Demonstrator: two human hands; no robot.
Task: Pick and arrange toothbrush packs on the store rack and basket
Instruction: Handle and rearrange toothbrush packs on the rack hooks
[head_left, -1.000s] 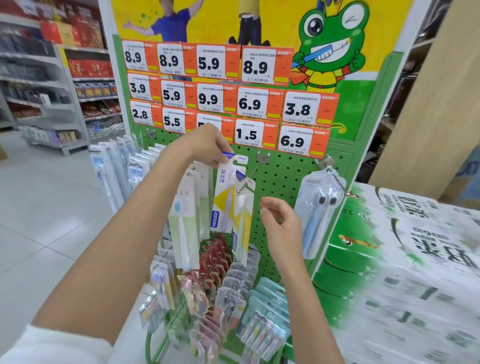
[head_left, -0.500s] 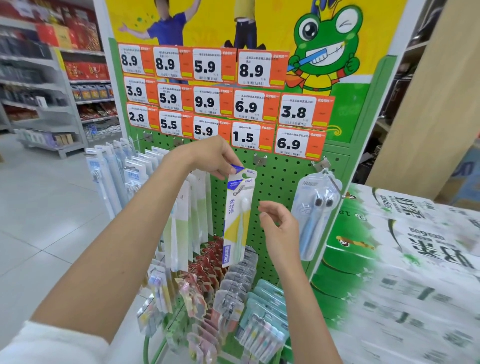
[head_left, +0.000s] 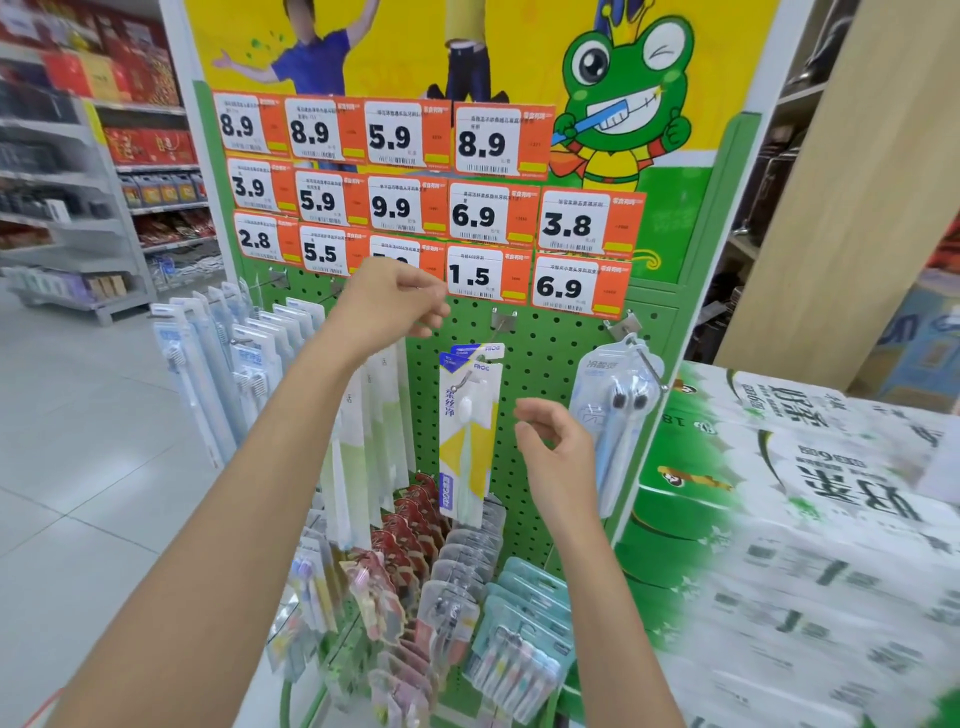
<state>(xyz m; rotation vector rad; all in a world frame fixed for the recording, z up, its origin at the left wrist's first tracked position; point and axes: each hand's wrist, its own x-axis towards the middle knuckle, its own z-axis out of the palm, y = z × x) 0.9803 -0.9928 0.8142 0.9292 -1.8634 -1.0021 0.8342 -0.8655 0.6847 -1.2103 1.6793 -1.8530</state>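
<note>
A white, yellow and blue toothbrush pack (head_left: 467, 436) hangs on a hook of the green pegboard rack (head_left: 550, 364), with another pack behind it. My left hand (head_left: 387, 306) hovers above and left of it, fingers loosely curled, holding nothing. Just right of the pack's middle is my right hand (head_left: 558, 449), fingers apart and empty. A pale blue twin-brush pack (head_left: 618, 415) hangs on the hook to the right. White and green packs (head_left: 374, 431) hang to the left. Lower hooks carry several small packs (head_left: 457, 587).
Orange price tags (head_left: 475, 213) cover the rack's upper part under a frog poster. Stacked white and green tissue packages (head_left: 810, 519) stand close on the right. Long pale packs (head_left: 218, 364) hang on the rack's left side. Store shelves (head_left: 78, 182) stand far left across the tiled floor.
My left hand has let go of the yellow pack and risen away from it. The pack now hangs on the hook. My right hand has opened and stayed beside it.
</note>
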